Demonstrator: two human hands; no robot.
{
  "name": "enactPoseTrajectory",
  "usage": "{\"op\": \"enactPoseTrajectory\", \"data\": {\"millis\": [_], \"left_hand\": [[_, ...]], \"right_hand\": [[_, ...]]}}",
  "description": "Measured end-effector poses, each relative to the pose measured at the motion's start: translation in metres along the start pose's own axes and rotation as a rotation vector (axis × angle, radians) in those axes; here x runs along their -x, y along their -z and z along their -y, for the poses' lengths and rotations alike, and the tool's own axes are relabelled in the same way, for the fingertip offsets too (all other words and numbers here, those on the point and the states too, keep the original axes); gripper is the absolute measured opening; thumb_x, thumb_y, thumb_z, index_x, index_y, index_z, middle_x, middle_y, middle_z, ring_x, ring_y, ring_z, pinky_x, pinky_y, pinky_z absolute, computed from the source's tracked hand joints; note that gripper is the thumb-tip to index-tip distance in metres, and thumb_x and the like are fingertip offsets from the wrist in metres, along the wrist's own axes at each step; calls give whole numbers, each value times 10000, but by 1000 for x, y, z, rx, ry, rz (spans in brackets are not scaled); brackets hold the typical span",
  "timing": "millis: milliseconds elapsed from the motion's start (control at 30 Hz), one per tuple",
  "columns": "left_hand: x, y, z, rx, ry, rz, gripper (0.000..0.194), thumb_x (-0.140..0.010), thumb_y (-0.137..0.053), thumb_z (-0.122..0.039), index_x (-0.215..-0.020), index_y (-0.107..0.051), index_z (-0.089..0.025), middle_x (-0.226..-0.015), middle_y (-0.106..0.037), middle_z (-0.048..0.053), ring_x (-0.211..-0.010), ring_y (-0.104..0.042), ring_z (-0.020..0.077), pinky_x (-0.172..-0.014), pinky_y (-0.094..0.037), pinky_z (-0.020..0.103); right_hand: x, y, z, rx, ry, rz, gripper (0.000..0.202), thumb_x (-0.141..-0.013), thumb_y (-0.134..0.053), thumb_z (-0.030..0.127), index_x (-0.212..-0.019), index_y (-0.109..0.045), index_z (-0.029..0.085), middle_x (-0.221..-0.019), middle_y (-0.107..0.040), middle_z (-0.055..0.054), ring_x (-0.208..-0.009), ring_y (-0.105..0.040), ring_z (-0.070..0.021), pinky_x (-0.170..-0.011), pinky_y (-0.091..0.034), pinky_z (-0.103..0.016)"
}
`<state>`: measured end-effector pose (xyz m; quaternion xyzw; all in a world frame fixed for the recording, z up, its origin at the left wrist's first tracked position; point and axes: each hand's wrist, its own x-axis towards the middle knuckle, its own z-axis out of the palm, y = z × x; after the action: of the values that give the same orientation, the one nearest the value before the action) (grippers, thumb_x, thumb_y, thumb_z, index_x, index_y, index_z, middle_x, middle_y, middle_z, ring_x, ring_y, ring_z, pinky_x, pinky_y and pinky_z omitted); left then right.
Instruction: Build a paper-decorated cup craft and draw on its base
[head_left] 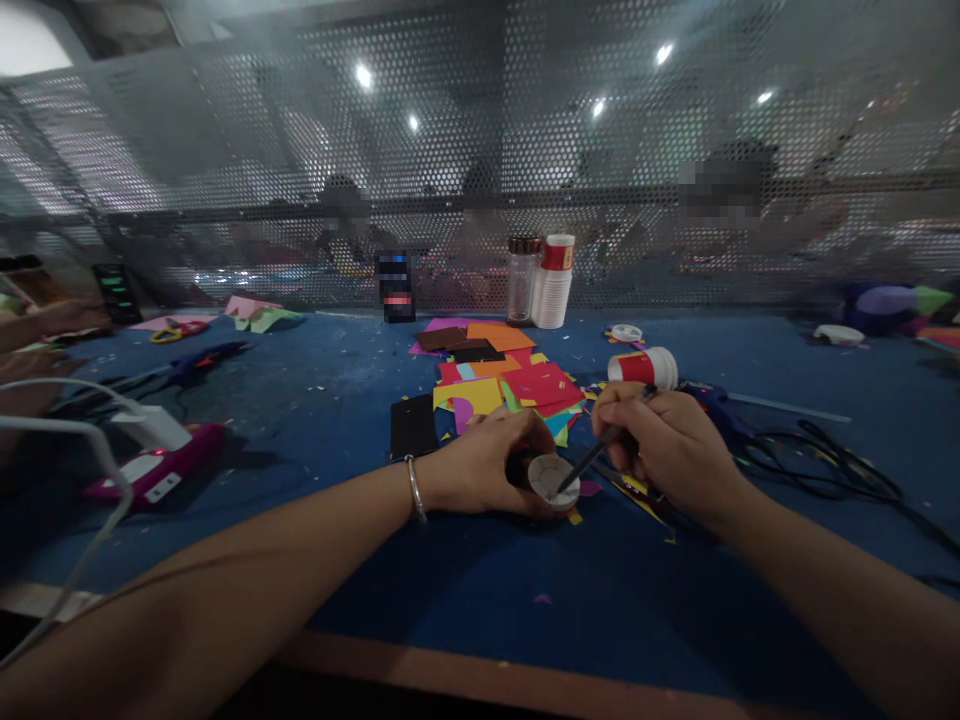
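My left hand point(499, 460) is wrapped round what looks like a paper cup point(546, 478), its round white base tilted up towards me. Dark lines are drawn across that base; the fingers hide most of the cup's side. In my right hand point(660, 440) is a dark pen point(600, 452), pinched near its upper part, with its tip on the white base. Just behind the right hand, a red and white paper cup point(632, 369) lies on its side. Coloured paper sheets point(487, 392) are piled beyond my left hand, and a black square of paper point(413, 427) lies beside them.
A stack of paper cups point(553, 290) and a clear bottle point(522, 285) stand by the mesh partition point(465, 130). On the right lies a glue gun point(716, 408) with a looped black cable point(817, 460). At left are a pink power strip point(176, 470), scissors point(178, 331) and another person's hands point(56, 320).
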<state>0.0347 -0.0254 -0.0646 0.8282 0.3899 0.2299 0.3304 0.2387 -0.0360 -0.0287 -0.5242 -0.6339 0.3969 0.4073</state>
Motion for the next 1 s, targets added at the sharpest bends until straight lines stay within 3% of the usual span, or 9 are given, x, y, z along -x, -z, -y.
{"op": "enactPoseTrajectory", "data": {"millis": [267,733,1000], "left_hand": [[0,0,1,16,1,10,552,-621,-874,-422,-1028,-567,-209,-1052,-658,66,-975,-603,255,-834,-483,391],[0,1,1,-19,0,15,572,-613,-880,-440,-1039,-570,-214,-1052,-642,63,-986,-589,261,-836,-470,393],[0,1,-1,-11,-16,11,555,-632,-865,-449,-1037,-571,-208,-1042,-635,64,-996,-583,266,-850,-455,395]], "right_hand": [[-2,1,0,7,31,73,224,-710,-506,345,-538,-537,205,-363,-479,36,-309,-357,-74,-337,-230,-203],[-4,0,-1,9,25,6,214,-704,-509,351,-549,-548,208,-360,-488,36,-286,-333,-74,-315,-217,-213],[-4,2,0,25,39,32,211,-716,-503,338,-557,-547,207,-363,-489,40,-291,-337,-73,-323,-217,-208]]}}
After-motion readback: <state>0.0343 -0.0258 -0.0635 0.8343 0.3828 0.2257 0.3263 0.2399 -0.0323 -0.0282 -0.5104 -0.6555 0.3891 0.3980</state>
